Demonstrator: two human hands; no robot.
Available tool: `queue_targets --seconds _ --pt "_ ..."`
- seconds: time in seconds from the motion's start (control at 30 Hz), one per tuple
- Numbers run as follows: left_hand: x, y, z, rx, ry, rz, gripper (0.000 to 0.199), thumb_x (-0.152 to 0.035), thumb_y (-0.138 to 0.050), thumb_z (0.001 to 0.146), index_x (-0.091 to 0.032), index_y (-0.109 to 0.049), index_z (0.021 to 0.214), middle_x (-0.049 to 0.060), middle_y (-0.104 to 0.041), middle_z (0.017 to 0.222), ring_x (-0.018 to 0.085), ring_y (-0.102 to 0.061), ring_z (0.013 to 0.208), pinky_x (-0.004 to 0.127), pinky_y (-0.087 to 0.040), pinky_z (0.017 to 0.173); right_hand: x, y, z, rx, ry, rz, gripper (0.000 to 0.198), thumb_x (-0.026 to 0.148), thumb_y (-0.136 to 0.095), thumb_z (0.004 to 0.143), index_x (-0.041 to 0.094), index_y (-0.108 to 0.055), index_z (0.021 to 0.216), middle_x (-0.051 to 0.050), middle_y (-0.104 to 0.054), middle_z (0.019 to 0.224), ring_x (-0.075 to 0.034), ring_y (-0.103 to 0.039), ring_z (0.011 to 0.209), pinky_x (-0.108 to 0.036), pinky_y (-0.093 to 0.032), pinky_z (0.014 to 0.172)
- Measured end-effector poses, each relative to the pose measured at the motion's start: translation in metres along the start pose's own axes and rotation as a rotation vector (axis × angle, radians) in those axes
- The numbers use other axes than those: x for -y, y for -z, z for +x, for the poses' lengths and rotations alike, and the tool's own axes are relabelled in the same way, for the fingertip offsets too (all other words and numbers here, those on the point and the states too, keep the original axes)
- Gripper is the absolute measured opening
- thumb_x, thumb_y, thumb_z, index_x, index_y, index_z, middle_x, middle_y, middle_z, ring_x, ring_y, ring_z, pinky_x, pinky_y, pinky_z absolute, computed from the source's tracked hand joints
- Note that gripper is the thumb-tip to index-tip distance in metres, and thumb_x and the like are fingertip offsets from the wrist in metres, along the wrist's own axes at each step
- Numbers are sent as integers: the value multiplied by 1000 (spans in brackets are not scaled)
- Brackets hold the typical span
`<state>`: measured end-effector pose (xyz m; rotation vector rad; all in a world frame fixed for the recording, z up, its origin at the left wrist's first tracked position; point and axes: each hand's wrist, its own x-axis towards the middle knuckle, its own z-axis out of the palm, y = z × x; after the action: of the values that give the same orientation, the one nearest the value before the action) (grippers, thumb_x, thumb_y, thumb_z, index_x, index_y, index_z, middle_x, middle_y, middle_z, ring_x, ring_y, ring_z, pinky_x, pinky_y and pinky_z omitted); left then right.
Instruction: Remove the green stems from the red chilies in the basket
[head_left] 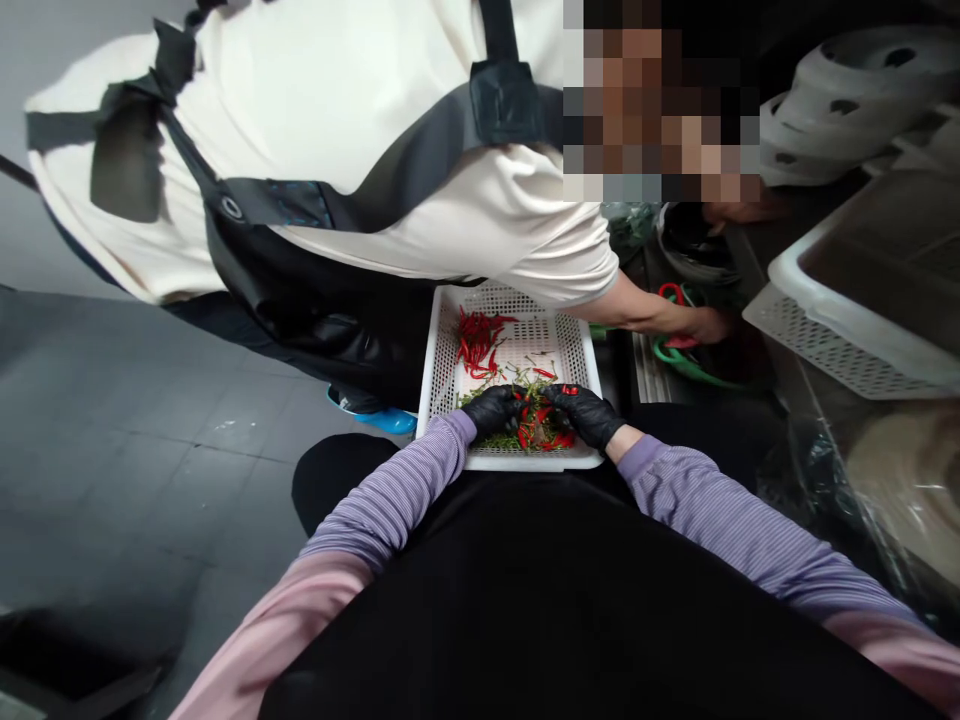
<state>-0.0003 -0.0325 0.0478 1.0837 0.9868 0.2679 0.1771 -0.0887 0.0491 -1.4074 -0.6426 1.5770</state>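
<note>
Resting on the person's lap at the six o'clock side of the white perforated tray [442, 372], both black-gloved hands work in a heap of red chillies and green stems. The left hand [495, 408] comes in from seven o'clock, its fingers curled toward the middle of the heap; its grip is pressed together on a small red chilli [519, 394], though the glove hides just how tightly. The right hand [589, 412] comes in from five o'clock, and its grip pinches another red piece [569, 389] at the fingertips. The two hands sit just beside each other, fingertips nearly meeting over the heap. The chillies there [541, 432] are tangled with the stems [507, 438] and point every way, so no single long axis can be told for the held pieces.

Farther up the tray, toward eleven o'clock, a second pile of red chillies [476, 345] lies mostly with its long axes running from six toward twelve o'clock, free of stems. A few loose stems lie between the two heaps.

Beyond the tray, at twelve o'clock, another person in a cream shirt and dark apron [315, 300] bends over. Their hand [705, 322] reaches out to two o'clock, near green-and-red scissors [679, 352]. At three o'clock stand a white basket [825, 350] and stacked white tubs [847, 100].
</note>
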Motion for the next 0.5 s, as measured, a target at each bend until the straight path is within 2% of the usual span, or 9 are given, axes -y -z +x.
queue_targets --seconds 0.1,0.2,0.27,0.37,0.43,0.5 --pt "-8 -7 -3 26 -5 55 30 -32 -78 69 -11 -63 85 -5 -54 54 6 -48 45 20 -39 48 2 -8 3 39 16 -53 42 49 -81 48 21 -52 59 6 -48 47 -9 -37 42 -25 -28 42" --pt "-13 -13 -4 -7 -18 85 33 -35 -80 65 -11 -61 76 -6 -50 52 5 -43 47 20 -35 49 6 -14 4 51 132 -122 37 49 -74 54 21 -50 58 5 -48 49 -11 -40 48 -27 -33 47" --pt "-13 -18 -5 -64 -19 54 33 -35 -80 64 -11 -58 71 -6 -48 51 5 -42 47 20 -34 50 9 -15 5 -10 256 -251 31 46 -68 59 22 -48 56 4 -48 53 -12 -42 53 -28 -35 53" --pt "-11 -26 -7 -135 -17 -14 33 -35 -79 65 -12 -55 67 -6 -47 50 5 -42 47 20 -34 50 14 -11 8 -149 387 -602 23 37 -60 68 22 -47 56 2 -48 56 -14 -43 58 -29 -33 58" --pt "-10 -28 -8 -207 1 -69 31 -35 -76 69 -14 -54 66 -7 -46 48 5 -41 44 20 -32 47 17 -7 11 -225 377 -742 24 37 -61 71 23 -48 57 1 -48 57 -16 -44 60 -29 -32 60" --pt "-10 -29 -7 -305 32 -141 28 -33 -71 76 -16 -51 65 -7 -42 43 7 -39 39 21 -30 43 16 -3 14 -224 284 -700 33 45 -61 73 23 -47 54 0 -47 54 -18 -46 60 -31 -33 61"
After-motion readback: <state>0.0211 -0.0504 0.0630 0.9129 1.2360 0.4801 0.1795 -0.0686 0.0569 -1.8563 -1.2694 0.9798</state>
